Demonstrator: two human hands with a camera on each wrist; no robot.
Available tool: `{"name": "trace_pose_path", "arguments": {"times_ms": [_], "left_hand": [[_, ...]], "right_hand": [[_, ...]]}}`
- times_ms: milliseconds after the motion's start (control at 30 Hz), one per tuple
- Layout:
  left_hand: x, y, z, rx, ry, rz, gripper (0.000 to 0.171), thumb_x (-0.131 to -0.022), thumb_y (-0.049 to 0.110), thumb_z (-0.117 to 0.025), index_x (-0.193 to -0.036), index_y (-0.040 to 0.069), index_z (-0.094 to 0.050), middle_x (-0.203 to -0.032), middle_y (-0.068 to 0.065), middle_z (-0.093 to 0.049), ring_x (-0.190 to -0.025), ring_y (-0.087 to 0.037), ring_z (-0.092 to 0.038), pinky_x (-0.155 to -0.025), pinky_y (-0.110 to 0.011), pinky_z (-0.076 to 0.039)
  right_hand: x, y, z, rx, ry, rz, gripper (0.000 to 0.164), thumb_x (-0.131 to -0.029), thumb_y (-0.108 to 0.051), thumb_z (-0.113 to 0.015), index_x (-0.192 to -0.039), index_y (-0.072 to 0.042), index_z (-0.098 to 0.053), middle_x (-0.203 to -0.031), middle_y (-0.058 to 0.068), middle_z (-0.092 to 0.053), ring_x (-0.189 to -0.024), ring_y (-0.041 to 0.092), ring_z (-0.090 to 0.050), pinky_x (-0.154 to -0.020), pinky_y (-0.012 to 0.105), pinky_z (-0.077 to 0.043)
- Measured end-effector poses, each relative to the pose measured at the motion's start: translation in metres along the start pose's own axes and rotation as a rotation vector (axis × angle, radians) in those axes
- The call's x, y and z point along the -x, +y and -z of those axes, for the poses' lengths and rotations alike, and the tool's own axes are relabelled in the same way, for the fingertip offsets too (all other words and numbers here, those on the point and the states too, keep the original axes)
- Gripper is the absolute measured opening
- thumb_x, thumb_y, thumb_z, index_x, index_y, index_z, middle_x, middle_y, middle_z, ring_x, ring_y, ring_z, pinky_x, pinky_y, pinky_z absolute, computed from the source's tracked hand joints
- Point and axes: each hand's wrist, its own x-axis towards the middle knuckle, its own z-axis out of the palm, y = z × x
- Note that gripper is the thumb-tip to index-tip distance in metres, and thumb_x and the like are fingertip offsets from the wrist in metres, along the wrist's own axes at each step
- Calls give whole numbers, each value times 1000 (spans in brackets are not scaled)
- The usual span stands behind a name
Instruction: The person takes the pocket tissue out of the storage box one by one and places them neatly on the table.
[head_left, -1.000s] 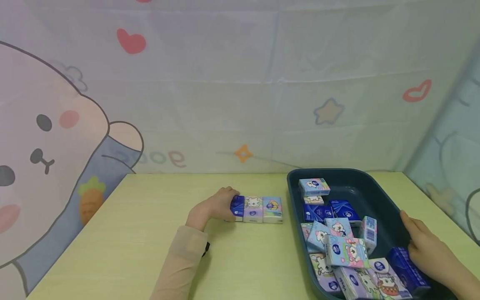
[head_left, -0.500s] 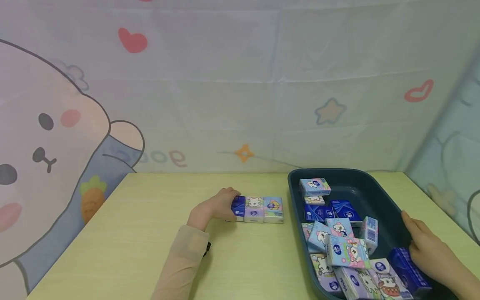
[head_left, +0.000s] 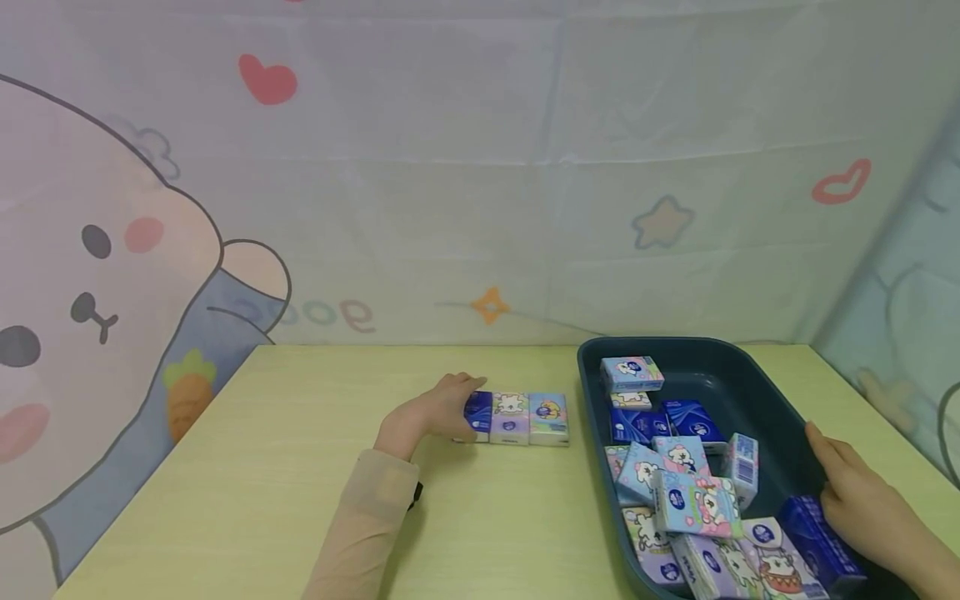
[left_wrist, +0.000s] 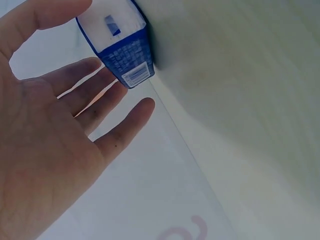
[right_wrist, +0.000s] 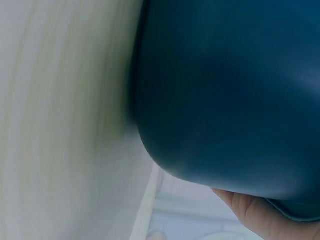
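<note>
My left hand [head_left: 432, 410] pinches a dark blue tissue pack [head_left: 479, 413] between thumb and fingers, at the left end of a short row on the table. Beside that pack lie a lilac tissue pack [head_left: 510, 418] and a light blue tissue pack [head_left: 548, 419], edge to edge. In the left wrist view, the blue pack's barcoded end [left_wrist: 125, 55] shows between thumb and fingertips. On the far right, my right hand [head_left: 862, 504] grips the side rim of a dark teal plastic bin [head_left: 708, 379]. Its outer wall [right_wrist: 220, 100] fills much of the right wrist view.
Several mixed tissue packs [head_left: 696, 504] lie heaped inside the bin, mostly toward its near and left sides. The pale wooden table [head_left: 247, 475] ends at a printed cloth backdrop [head_left: 420, 167]. A dark cable [head_left: 947, 433] hangs at the right edge.
Both hands keep their holds, and the tissue packs stay in place. The whole head view has shifted slightly.
</note>
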Motion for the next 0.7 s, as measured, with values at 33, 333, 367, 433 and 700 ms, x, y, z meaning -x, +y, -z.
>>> {"name": "trace_pose_path", "arguments": {"times_ms": [33,333,367,433,700], "left_hand": [[0,1,1,0,-2,0,87,-76,13,-75,-151,9,-30,-153,-11,-34,-140,-29,-31,-113,-47,-34],[2,3,3,10,17,-10,84,-78,13,-73,-150,8,-30,-155,-13,-31,-144,-31,-28,-115,-48,-31],[3,4,3,9,20,-11,84,-78,13,-73,-150,8,-30,-155,-14,-31,-144,-31,-27,-115,-49,-31],[3,5,4,10,23,-9,83,-79,13,-72,-150,7,-30,-155,-15,-30,-145,-32,-26,-116,-50,-30],[5,11,8,18,34,-19,79,-83,17,-70,-151,9,-29,-157,-15,-28,-146,-32,-23,-116,-49,-30]], "right_hand": [[1,-1,1,0,0,-1,74,-80,11,-44,-145,18,-9,-125,42,-36,-108,63,-44,-81,68,-43],[3,-8,6,-9,-19,-9,73,-80,12,-44,-144,19,-8,-125,44,-35,-107,63,-43,-80,68,-44],[3,-8,6,-9,-19,-8,74,-80,12,-44,-144,19,-8,-125,44,-35,-107,63,-44,-80,68,-44],[3,-9,6,-8,-14,-5,74,-80,12,-45,-144,19,-9,-124,43,-35,-106,63,-44,-79,67,-45],[2,-8,5,-9,-18,-10,74,-80,12,-45,-144,19,-9,-125,43,-34,-107,63,-43,-81,69,-43]]}}
